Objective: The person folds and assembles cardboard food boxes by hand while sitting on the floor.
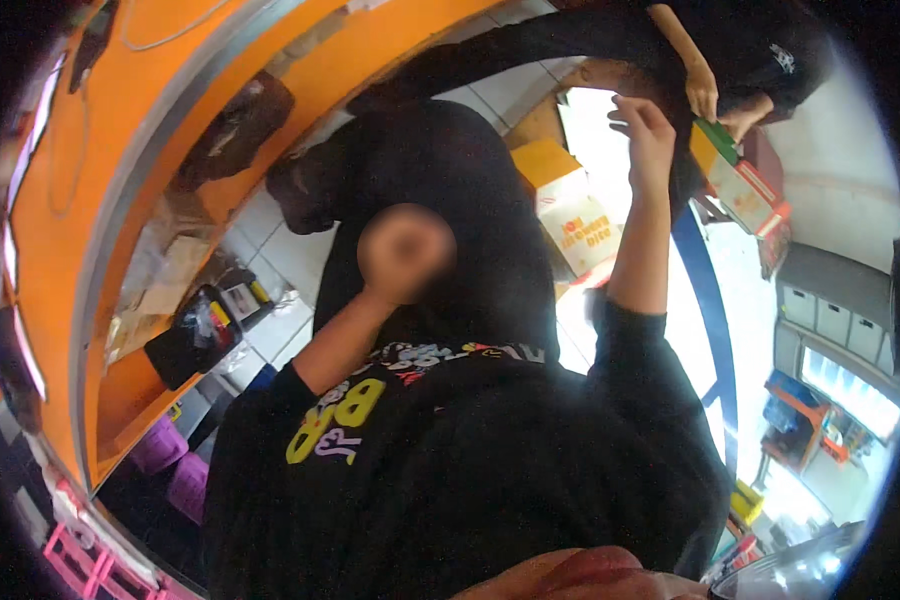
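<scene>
The person's black shirt (470, 470), printed with coloured lettering, spreads over 6 o'clock. An orange counter (90, 270) with a grey metal edge curves along the rim from 8 to 11 o'clock. The dark lap (440, 160) reaches from the middle toward 12 o'clock. A co-worker (740, 50) in dark clothes is between 1 and 2 o'clock. Blue bars (695, 290) cross the glare at 3 o'clock.

A white-and-yellow box (565, 205) is at 2 o'clock from the middle, beside the lap, between it and the right forearm; the right hand is just beyond its far end. Farther out, just past 2 o'clock, the co-worker's hands (703, 92) are at a second box (740, 190), coloured yellow, white, red and green. A black tray (192, 340) with small items lies at 9 o'clock, and purple baskets (170, 460) are at 8 o'clock.

The right hand (648, 132) is raised at 2 o'clock, fingers slightly bent and apart, with nothing in them. The left hand (407, 250), near the middle toward 11 o'clock, is blurred over the lap; I cannot tell whether its fingers are apart, together or clamped on something.
</scene>
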`<state>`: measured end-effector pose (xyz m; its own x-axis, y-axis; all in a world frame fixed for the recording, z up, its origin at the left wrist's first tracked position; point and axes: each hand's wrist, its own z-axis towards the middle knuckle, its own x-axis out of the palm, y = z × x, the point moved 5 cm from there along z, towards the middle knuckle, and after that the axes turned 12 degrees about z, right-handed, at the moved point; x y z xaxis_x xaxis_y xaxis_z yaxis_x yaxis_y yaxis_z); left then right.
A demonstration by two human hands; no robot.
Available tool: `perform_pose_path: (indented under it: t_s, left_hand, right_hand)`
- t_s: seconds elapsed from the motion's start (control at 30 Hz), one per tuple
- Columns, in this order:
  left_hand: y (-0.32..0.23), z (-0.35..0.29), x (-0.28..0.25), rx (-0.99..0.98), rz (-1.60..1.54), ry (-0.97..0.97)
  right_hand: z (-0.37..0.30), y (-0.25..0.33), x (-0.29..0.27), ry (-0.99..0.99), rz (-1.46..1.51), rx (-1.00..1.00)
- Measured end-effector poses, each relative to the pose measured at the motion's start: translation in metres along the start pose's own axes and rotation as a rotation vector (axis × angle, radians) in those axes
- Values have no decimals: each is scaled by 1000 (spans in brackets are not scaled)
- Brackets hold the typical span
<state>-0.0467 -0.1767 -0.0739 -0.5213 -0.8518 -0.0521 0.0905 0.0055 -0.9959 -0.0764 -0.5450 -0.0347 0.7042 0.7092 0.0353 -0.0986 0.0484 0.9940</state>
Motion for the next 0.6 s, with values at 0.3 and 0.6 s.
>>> perform_pose_path:
  t_s: [0.3,0.6]
  left_hand:
    - [-4,3,-2,86,129,-13]
    - [-5,6,0,51,31,28]
  right_hand:
    - [53,-175,-36,383,-1492,332]
    - [44,-182,-32,477,-1457,157]
